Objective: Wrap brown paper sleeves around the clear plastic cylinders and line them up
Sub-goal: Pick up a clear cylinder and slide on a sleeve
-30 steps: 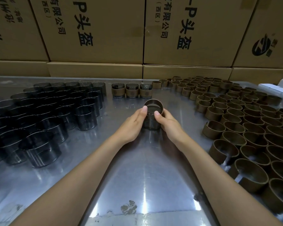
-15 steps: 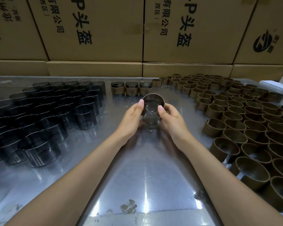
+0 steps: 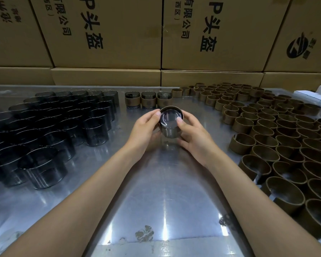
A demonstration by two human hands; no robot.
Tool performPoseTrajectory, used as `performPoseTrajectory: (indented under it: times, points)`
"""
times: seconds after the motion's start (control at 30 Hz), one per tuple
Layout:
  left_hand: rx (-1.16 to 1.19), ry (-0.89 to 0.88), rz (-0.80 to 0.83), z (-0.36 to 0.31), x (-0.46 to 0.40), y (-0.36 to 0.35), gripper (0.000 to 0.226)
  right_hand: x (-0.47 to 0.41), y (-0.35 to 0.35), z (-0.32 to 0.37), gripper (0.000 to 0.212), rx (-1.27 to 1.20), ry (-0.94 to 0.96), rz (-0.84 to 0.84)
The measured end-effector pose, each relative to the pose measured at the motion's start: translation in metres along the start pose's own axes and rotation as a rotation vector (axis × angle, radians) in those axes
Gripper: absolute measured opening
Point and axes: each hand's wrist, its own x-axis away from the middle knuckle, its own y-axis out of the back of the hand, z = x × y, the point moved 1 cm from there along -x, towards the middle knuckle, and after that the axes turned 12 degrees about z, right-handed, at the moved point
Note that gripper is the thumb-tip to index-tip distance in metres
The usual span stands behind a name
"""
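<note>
A clear plastic cylinder (image 3: 169,129) is held between both hands over the middle of the metal table (image 3: 165,182), tilted so that its mouth faces me. A brown paper sleeve (image 3: 171,109) rings its upper rim. My left hand (image 3: 145,132) grips it from the left, thumb on the rim. My right hand (image 3: 193,134) grips it from the right, thumb on the rim's inside. Three sleeved cylinders (image 3: 148,102) stand in a row behind. Bare clear cylinders (image 3: 63,123) crowd the left side. Empty brown sleeves (image 3: 267,130) cover the right.
Stacked cardboard boxes (image 3: 107,34) with printed characters wall off the back of the table. White boxes (image 3: 317,95) sit at the far right edge. The table's near edge has worn patches (image 3: 144,233).
Both hands have lifted the cylinder off the table and tilted its mouth toward me. The sleeve now sits at its upper rim.
</note>
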Motion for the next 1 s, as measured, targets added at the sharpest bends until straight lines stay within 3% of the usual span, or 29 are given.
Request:
performPoseTrajectory:
  times: [0.2,0.33,0.4,0.5,0.63,1.0]
  points:
    - [0.123,0.097,0.092,0.0,-0.001,0.001,0.028,0.006,0.005,0.006,0.027,-0.193,-0.122,0.053]
    - [0.088,0.381,0.201,-0.004,0.003,0.011,0.071,0.01,0.006,0.009,0.036,-0.309,-0.153,0.146]
    - [0.128,0.421,0.269,-0.006,0.004,0.015,0.079,0.012,0.007,0.011,0.035,-0.32,-0.167,0.214]
    - [0.27,0.365,0.34,-0.009,0.008,0.015,0.082,0.016,0.006,0.012,0.027,-0.317,-0.159,0.302]
    - [0.424,0.267,0.438,-0.009,0.01,0.011,0.077,0.019,0.006,0.014,0.053,-0.323,-0.094,0.41]
    - [0.439,0.162,0.434,-0.01,0.012,0.008,0.078,0.02,0.002,0.017,0.058,-0.367,-0.059,0.42]
